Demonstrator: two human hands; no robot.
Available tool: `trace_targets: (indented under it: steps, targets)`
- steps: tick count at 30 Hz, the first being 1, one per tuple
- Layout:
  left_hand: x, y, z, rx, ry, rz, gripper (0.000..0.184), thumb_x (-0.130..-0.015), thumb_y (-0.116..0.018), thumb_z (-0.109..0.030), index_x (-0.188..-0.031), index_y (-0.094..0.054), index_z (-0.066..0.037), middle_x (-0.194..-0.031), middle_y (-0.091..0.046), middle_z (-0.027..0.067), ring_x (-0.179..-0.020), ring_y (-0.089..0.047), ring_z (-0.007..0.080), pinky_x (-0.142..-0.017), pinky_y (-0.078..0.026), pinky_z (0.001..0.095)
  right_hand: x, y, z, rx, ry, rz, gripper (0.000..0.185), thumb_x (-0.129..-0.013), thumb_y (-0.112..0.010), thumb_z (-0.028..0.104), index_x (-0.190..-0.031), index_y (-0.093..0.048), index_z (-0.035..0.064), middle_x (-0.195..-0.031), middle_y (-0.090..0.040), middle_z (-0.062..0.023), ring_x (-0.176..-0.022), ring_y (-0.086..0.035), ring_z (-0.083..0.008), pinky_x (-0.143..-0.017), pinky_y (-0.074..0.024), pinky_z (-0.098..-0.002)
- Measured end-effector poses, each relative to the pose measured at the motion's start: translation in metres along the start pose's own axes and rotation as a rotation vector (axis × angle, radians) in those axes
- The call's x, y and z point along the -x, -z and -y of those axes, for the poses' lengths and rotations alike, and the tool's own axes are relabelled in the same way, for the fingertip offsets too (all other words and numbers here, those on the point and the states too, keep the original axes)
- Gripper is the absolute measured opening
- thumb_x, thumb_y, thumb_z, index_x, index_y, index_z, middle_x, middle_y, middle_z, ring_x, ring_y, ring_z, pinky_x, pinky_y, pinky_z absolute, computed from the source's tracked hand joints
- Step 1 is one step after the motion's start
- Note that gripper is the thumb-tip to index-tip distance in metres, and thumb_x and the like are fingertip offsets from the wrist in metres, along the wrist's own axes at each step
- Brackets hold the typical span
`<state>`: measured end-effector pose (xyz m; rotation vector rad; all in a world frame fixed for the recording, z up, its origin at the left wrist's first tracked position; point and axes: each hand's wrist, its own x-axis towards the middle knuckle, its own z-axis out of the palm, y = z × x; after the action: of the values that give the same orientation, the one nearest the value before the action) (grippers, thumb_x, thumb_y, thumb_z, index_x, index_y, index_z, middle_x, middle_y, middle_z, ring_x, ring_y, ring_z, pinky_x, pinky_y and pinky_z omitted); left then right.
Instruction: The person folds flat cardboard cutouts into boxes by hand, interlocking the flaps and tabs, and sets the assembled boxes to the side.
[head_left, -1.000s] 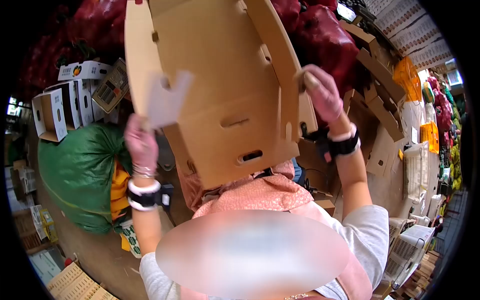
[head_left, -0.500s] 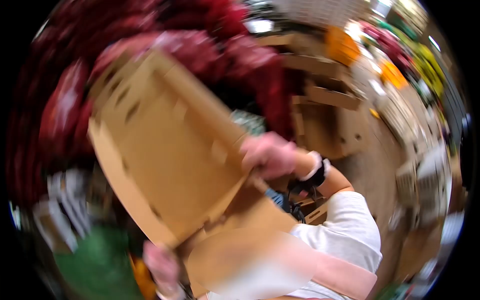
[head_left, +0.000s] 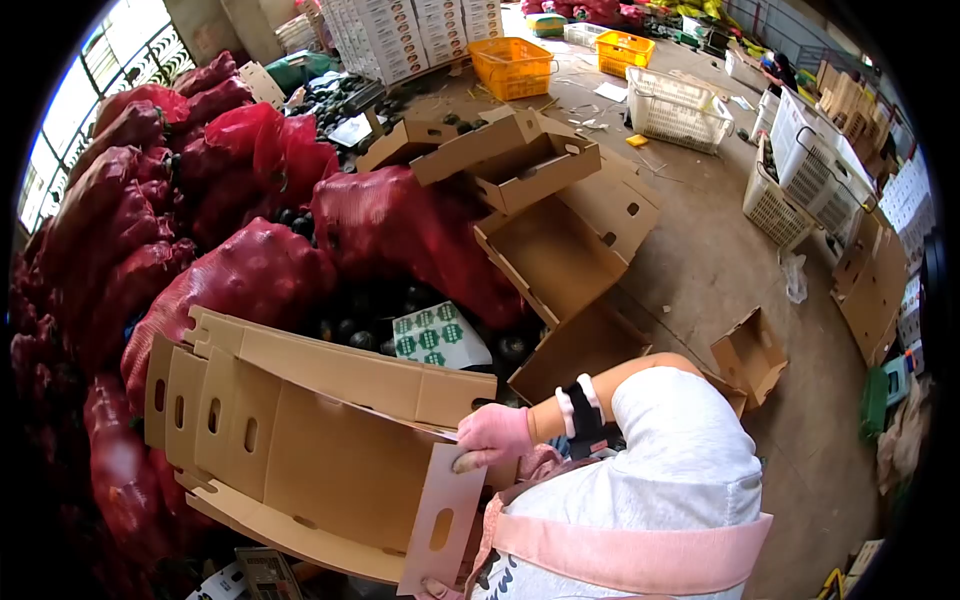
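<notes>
A long cardboard box [head_left: 340, 465] lies tilted in front of me, its inside facing up. Oval handle holes show in its layered far flaps. My right hand [head_left: 495, 437], in a pink glove, is closed on the top corner of the box's near end panel, thumb on the pale outer face. At the bottom edge of the view, my left hand [head_left: 440, 588] grips the panel's lower corner; only its fingertips show. Just beyond the box lies a white-and-green printed packet [head_left: 442, 336] among dark green round produce [head_left: 362, 341].
Full red mesh sacks [head_left: 235, 275] pile up at left and ahead. Open cardboard boxes [head_left: 565, 255] stack beyond my right arm. A small carton [head_left: 750, 357] sits on the floor at right. White crates [head_left: 680, 108] and orange crates [head_left: 510, 68] stand further back.
The box has swung lower and to the left, its end panel now turned toward me. My right hand has come down, and my left hand has shifted right to the panel's lower corner.
</notes>
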<state>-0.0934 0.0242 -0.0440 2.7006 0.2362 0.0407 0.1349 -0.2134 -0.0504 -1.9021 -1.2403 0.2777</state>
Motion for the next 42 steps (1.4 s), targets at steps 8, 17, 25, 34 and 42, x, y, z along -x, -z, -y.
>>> trace_targets:
  steps: [8, 17, 25, 34, 42]
  targets:
    - [-0.007, -0.002, 0.001, 0.007, -0.012, -0.014, 0.038, -0.079, -0.071, -0.028, -0.101, -0.058, 0.0, -0.094, -0.06, 0.0123, -0.09, -0.058, 0.0315, -0.082, -0.044, 0.043, -0.042, -0.007, 0.034, 0.584, 0.56, 0.036, 0.059, -0.057, -0.072, 0.037, -0.104, -0.057, 0.0042, -0.101, -0.055, -0.0061, -0.099, -0.051, -0.0229, -0.084, -0.0427, -0.0373]
    - [-0.003, -0.005, -0.021, 0.101, -0.181, 0.249, 0.041, -0.08, -0.071, -0.029, -0.105, -0.058, 0.001, -0.096, -0.06, 0.0135, -0.09, -0.058, 0.0315, -0.083, -0.045, 0.0419, -0.006, -0.131, -0.019, 0.405, 0.044, 1.096, 0.021, -0.072, -0.067, 0.024, -0.088, -0.07, 0.0113, -0.094, -0.068, -0.006, -0.09, -0.064, -0.0226, -0.074, -0.0532, -0.0365]
    - [-0.056, 0.079, -0.003, 0.09, -0.246, -0.252, 0.044, -0.08, -0.07, -0.03, -0.109, -0.057, 0.002, -0.098, -0.059, 0.0147, -0.09, -0.058, 0.0314, -0.084, -0.045, 0.0408, -0.092, 0.028, 0.052, 0.173, 0.555, 1.2, 0.04, -0.066, -0.07, 0.033, -0.091, -0.059, 0.0052, -0.084, -0.064, -0.0139, -0.079, -0.063, -0.0326, -0.068, -0.052, -0.0404]
    - [-0.138, 0.119, 0.136, 1.475, 0.673, -0.308, 0.044, -0.091, -0.052, -0.033, -0.128, -0.045, -0.01, -0.117, -0.053, 0.0104, -0.107, -0.051, 0.0263, -0.09, -0.043, 0.0401, -0.262, 0.056, 0.018, 0.251, -0.274, 0.043, 0.06, -0.073, -0.07, 0.035, -0.115, -0.049, -0.0015, -0.107, -0.058, -0.0189, -0.099, -0.06, -0.0319, -0.078, -0.0515, -0.0394]
    - [-0.151, 0.092, 0.12, 1.318, 0.355, -0.182, 0.068, -0.09, -0.047, -0.052, -0.141, -0.03, -0.011, -0.133, -0.045, 0.0126, -0.117, -0.048, 0.0281, -0.097, -0.041, 0.0413, -0.251, 0.017, 0.032, 0.244, -0.264, -0.058, 0.052, -0.074, -0.062, 0.01, -0.124, -0.046, 0.002, -0.118, -0.052, -0.0163, -0.095, -0.062, -0.032, -0.074, -0.0521, -0.0411]
